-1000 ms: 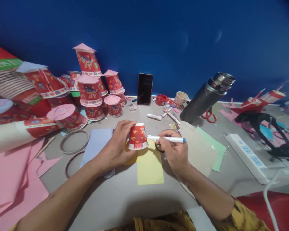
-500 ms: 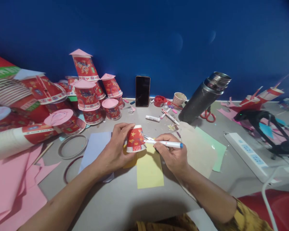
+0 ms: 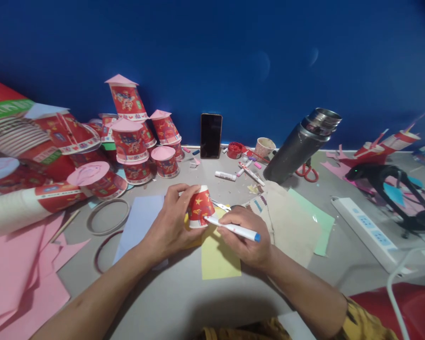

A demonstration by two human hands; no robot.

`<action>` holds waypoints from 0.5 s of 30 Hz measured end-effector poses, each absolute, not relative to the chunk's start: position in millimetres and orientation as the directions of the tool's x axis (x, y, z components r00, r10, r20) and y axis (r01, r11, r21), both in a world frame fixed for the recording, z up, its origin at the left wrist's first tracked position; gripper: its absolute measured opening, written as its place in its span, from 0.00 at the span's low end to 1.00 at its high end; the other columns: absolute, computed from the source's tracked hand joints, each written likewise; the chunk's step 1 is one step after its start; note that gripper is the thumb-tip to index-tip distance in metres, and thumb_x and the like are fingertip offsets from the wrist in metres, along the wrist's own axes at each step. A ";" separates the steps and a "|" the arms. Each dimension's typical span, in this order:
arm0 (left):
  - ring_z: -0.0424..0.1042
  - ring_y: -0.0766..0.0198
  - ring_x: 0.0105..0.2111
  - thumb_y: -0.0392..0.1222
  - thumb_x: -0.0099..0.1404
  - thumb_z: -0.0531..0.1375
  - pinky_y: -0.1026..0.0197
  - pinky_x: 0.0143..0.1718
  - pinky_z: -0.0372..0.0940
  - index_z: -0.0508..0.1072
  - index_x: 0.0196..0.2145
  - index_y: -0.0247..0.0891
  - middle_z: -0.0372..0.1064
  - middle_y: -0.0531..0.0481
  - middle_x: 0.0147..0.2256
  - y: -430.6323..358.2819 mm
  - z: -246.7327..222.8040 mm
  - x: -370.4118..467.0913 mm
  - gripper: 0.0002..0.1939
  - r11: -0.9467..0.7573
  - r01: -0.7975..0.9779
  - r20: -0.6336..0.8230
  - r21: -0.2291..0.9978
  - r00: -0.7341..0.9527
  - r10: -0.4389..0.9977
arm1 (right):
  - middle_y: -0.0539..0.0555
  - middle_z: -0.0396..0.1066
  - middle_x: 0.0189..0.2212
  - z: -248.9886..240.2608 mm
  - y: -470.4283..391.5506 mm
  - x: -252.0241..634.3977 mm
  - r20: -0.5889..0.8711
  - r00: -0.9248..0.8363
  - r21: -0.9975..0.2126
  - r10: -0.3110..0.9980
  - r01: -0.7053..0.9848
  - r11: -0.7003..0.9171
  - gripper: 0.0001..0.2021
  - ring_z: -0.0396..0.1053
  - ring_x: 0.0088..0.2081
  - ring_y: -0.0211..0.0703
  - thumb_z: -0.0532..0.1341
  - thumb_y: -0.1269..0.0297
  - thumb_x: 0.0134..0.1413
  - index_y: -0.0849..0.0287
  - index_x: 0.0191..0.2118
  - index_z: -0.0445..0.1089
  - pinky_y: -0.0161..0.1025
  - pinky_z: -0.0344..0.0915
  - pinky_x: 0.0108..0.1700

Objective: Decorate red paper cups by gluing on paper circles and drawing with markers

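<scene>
My left hand (image 3: 179, 215) grips a red paper cup (image 3: 200, 208) that is upside down and slightly tilted, with gold stars printed on its side. Between the thumb and fingers of my right hand (image 3: 246, 231) is a white marker (image 3: 242, 231) with a blue end. Its tip meets the cup's side near the rim, or comes very close to it. A sheet of yellow paper (image 3: 219, 264) lies under both hands. Scissors (image 3: 221, 205) show partly behind the cup, their handles hidden by my right hand.
Several red cups with pink paper roofs (image 3: 130, 141) are stacked at left. A phone (image 3: 211, 137) leans against the blue wall. A dark thermos (image 3: 297, 148) tilts at right, near red-handled scissors (image 3: 308, 172). Pink paper (image 3: 10, 274) covers the left front; a power strip (image 3: 364, 231) lies right.
My right hand has shifted slightly left and down, bringing the marker's tip lower on the cup. The cup has turned and tilted a little in my left hand.
</scene>
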State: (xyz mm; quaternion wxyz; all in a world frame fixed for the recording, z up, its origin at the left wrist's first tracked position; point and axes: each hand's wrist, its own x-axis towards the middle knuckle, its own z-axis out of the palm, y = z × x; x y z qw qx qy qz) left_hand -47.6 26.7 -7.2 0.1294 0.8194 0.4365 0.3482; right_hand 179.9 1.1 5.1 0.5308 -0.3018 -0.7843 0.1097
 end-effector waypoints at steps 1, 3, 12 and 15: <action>0.68 0.41 0.62 0.40 0.63 0.70 0.38 0.61 0.72 0.58 0.69 0.46 0.58 0.37 0.60 26.2 -6.9 -47.6 0.42 -0.585 0.631 0.455 0.509 0.379 0.806 | 0.54 0.83 0.32 4.9 1.1 179.8 0.767 -0.262 -0.488 0.586 0.356 0.797 0.03 0.80 0.32 0.44 0.65 0.70 0.68 0.55 0.43 0.75 0.39 0.74 0.37; 0.67 0.40 0.62 0.41 0.64 0.69 0.38 0.61 0.72 0.57 0.70 0.46 0.58 0.37 0.60 25.3 -6.7 -47.4 0.42 -0.587 0.642 0.456 0.494 0.383 0.803 | 0.54 0.83 0.32 4.8 0.8 179.7 0.763 -0.272 -0.486 0.587 0.358 0.797 0.03 0.80 0.32 0.45 0.65 0.70 0.67 0.55 0.43 0.75 0.40 0.75 0.37; 0.66 0.40 0.62 0.43 0.66 0.69 0.38 0.61 0.72 0.55 0.71 0.48 0.57 0.37 0.60 23.8 -7.4 -46.6 0.42 -0.607 0.639 0.473 0.473 0.397 0.786 | 0.54 0.83 0.32 4.4 1.4 177.8 0.728 -0.299 -0.497 0.617 0.389 0.776 0.03 0.79 0.32 0.44 0.63 0.67 0.70 0.55 0.42 0.76 0.40 0.75 0.38; 0.66 0.40 0.62 0.45 0.66 0.69 0.37 0.61 0.72 0.55 0.70 0.48 0.57 0.37 0.60 23.9 -7.4 -46.1 0.41 -0.598 0.640 0.473 0.482 0.384 0.793 | 0.54 0.83 0.32 4.2 2.3 177.1 0.722 -0.302 -0.503 0.623 0.390 0.772 0.03 0.79 0.33 0.44 0.63 0.67 0.70 0.55 0.42 0.76 0.40 0.75 0.38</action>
